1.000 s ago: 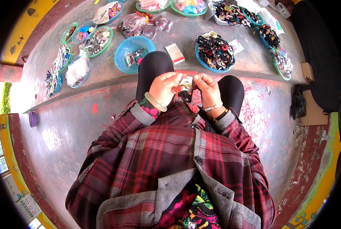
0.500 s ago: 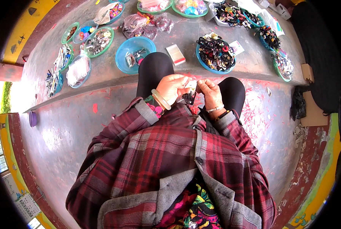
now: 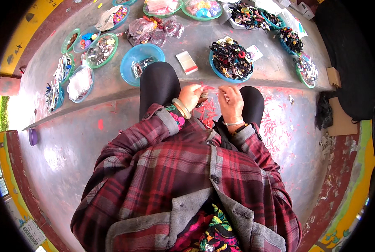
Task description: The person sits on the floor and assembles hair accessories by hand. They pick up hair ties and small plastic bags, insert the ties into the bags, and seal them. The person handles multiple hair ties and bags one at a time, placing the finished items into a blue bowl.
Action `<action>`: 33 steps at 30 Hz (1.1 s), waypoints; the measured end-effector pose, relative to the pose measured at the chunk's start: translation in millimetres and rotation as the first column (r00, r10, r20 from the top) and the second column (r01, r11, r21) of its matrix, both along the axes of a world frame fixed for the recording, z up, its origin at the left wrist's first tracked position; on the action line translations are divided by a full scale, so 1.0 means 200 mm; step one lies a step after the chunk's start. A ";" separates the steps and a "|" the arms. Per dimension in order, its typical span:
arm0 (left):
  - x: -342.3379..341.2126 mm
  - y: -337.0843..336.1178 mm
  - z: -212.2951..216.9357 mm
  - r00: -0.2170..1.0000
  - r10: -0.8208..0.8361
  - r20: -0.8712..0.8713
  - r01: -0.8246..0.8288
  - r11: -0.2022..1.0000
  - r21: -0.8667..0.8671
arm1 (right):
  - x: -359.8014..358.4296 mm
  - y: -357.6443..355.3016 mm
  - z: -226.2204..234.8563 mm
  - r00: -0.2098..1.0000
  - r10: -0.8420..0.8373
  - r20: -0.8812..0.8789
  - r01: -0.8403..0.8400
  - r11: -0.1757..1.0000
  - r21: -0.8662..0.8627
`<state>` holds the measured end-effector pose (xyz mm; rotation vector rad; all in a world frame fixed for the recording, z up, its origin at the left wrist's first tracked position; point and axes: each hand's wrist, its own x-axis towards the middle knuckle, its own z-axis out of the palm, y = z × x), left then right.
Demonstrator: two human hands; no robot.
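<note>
My left hand (image 3: 190, 97), with a pale bangle at its wrist, is closed between my knees. A small, partly dark thing (image 3: 203, 96) shows at its fingertips, too small to make out. A thin red strip (image 3: 208, 87) appears just beyond those fingers. To the right, apart from the left, my right hand (image 3: 230, 102) is raised beside my right knee with its fingers bent together. Whatever it pinches, if anything, is hidden. Past my left knee lies a blue basin (image 3: 126, 67) holding small packets, and a white and red box (image 3: 186, 63) sits to its right.
Along the raised ledge stand a blue basin of black cords (image 3: 212, 67), a green basin of small parts (image 3: 113, 52), a tray of white packets (image 3: 80, 86) and plastic bags (image 3: 139, 35). Red scraps (image 3: 271, 122) litter the floor. A purple cup (image 3: 32, 137) stands far left.
My hands have drawn apart. The clear packet with a white card, earlier held between both, no longer shows plainly. The view has shifted slightly.
</note>
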<state>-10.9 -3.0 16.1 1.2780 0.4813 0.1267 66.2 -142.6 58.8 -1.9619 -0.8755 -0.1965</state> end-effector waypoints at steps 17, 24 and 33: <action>0.01 -0.05 -0.06 0.966 -0.244 0.089 0.089 0.632 0.770 | -0.05 0.01 -0.01 0.967 0.104 0.234 -0.043 0.966 -0.253; 0.01 -0.05 -0.12 0.961 -0.271 0.050 0.101 0.516 0.850 | -0.06 0.01 -0.03 0.964 0.120 0.239 -0.032 0.939 -0.343; -0.02 -0.07 -0.03 0.944 -0.319 -0.081 0.254 0.552 0.794 | -0.05 0.01 -0.08 0.971 0.147 0.190 -0.051 0.900 -0.432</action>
